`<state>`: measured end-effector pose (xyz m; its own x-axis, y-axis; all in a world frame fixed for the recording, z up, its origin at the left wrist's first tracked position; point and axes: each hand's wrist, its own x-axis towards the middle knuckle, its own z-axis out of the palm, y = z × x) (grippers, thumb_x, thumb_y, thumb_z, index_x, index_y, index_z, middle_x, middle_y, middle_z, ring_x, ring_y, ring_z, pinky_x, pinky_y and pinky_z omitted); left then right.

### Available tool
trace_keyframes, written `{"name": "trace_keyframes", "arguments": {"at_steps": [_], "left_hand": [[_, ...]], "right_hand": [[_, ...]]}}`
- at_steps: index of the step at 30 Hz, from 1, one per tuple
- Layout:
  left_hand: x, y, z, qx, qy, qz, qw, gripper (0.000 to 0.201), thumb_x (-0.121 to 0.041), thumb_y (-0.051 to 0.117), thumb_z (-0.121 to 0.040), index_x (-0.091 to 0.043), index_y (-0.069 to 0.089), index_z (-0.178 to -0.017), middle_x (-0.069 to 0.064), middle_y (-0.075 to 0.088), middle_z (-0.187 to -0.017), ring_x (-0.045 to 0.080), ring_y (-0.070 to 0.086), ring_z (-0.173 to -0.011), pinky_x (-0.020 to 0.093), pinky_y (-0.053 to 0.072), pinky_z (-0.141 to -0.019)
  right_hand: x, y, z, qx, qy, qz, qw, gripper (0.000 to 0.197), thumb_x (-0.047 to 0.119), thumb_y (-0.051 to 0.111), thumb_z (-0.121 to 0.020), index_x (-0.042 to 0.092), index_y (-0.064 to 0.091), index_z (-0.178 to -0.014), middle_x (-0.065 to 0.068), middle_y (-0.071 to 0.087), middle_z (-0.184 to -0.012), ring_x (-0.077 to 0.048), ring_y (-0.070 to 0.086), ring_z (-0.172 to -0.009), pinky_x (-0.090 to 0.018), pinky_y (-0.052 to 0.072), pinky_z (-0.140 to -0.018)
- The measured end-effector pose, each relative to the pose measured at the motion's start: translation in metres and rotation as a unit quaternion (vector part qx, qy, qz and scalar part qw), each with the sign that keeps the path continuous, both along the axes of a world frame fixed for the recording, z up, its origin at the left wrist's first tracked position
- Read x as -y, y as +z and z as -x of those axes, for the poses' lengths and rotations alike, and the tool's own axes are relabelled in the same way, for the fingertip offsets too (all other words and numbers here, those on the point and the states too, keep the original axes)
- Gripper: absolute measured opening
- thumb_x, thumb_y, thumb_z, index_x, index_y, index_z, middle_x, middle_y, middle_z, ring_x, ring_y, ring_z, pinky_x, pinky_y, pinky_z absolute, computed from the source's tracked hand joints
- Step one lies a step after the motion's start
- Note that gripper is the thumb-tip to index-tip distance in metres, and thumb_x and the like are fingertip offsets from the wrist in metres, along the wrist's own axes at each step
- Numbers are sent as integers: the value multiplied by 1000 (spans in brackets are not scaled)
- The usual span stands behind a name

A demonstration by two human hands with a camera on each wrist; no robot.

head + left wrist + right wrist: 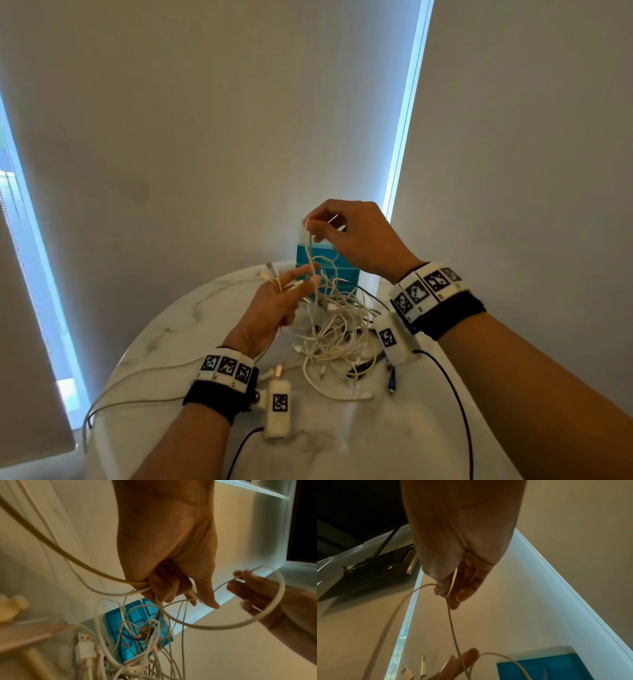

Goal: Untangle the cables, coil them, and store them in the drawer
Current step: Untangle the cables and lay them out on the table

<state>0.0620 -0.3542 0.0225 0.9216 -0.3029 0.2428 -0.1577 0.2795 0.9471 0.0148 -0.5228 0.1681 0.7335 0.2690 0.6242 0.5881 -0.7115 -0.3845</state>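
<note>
A tangle of white cables (337,334) lies in the middle of the round marble table (178,329). My left hand (294,281) is raised just above the tangle's left side. It grips several cable ends, and their plugs (269,270) stick out between the fingers. In the left wrist view the curled fingers (163,586) clamp the strands. My right hand (315,226) is higher and pinches one white cable (310,253) that runs down past the left hand into the tangle. The pinch (442,591) shows in the right wrist view. The blue drawer unit (323,272) stands behind the tangle.
A dark cable with a blue plug (392,383) lies at the tangle's right edge. One long white cable (137,387) trails off the table's left edge. A white USB plug (84,643) hangs among the strands. Grey blinds close off the space behind the table.
</note>
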Motion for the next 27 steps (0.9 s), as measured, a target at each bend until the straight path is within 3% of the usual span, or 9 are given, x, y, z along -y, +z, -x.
{"name": "trace_keyframes", "arguments": {"at_steps": [3,5,7,9,13,17,19,23,27], "left_hand": [[3,-2,1,-4,33,2,999,38,-43,81,-90,-22,79,-121,-12,59,-62,11,24,-54,27,21,-51],[1,-3,-3,-13,64,24,998,46,-48,82,-85,-19,79,-120,-9,56,-61,12,24,-54,29,21,-51],[-1,-5,-7,-23,73,58,995,57,-49,81,-79,-16,78,-125,-6,48,-59,11,23,-52,26,21,-48],[-2,-6,-8,-21,79,89,993,58,-46,80,-79,-14,76,-127,-6,41,-59,9,23,-51,23,21,-45],[-6,-5,-11,4,73,173,982,34,-33,76,-89,-18,81,-119,-4,35,-69,7,21,-52,24,20,-48],[-3,-1,-7,23,53,157,986,28,-37,75,-92,-22,82,-115,-1,34,-71,18,13,-61,30,16,-53],[0,2,-2,34,48,134,989,29,-39,75,-92,-23,82,-115,-2,32,-67,20,13,-62,33,15,-55],[0,5,1,66,38,130,989,32,-38,72,-93,-19,79,-118,-3,34,-59,9,24,-52,27,20,-50],[-1,7,3,85,38,107,990,33,-40,71,-95,-22,78,-122,-4,39,-60,10,25,-52,28,20,-49]], "right_hand": [[-3,-22,2,-14,19,-120,993,16,32,70,-103,28,74,-118,12,77,-99,-3,74,-92,-22,63,-79],[-1,-52,-3,-105,17,-182,978,33,34,72,-101,32,61,-132,8,73,-112,-11,73,-104,-38,66,-88],[6,-90,-11,-214,-24,-137,967,48,39,73,-99,28,49,-139,6,68,-124,-16,70,-112,-45,63,-97],[15,-123,-16,-274,-56,-91,956,38,27,75,-97,23,56,-130,8,73,-117,-11,71,-107,-42,59,-102],[30,-145,-21,-234,-158,-171,944,23,-2,66,-90,17,72,-101,6,80,-87,0,72,-82,-35,61,-91],[16,-126,-13,-53,-156,-307,937,19,3,69,-96,20,70,-106,9,75,-98,6,69,-84,-16,59,-71],[3,-118,-8,10,-97,-314,944,26,4,69,-96,25,66,-111,11,70,-111,2,67,-97,-16,59,-76],[-8,-131,-11,-192,0,-184,964,26,17,69,-101,24,70,-126,12,71,-116,-3,69,-97,-27,64,-85],[-1,-147,-15,-165,-61,-133,975,18,31,74,-100,22,79,-114,13,73,-102,1,68,-88,-28,63,-88]]}}
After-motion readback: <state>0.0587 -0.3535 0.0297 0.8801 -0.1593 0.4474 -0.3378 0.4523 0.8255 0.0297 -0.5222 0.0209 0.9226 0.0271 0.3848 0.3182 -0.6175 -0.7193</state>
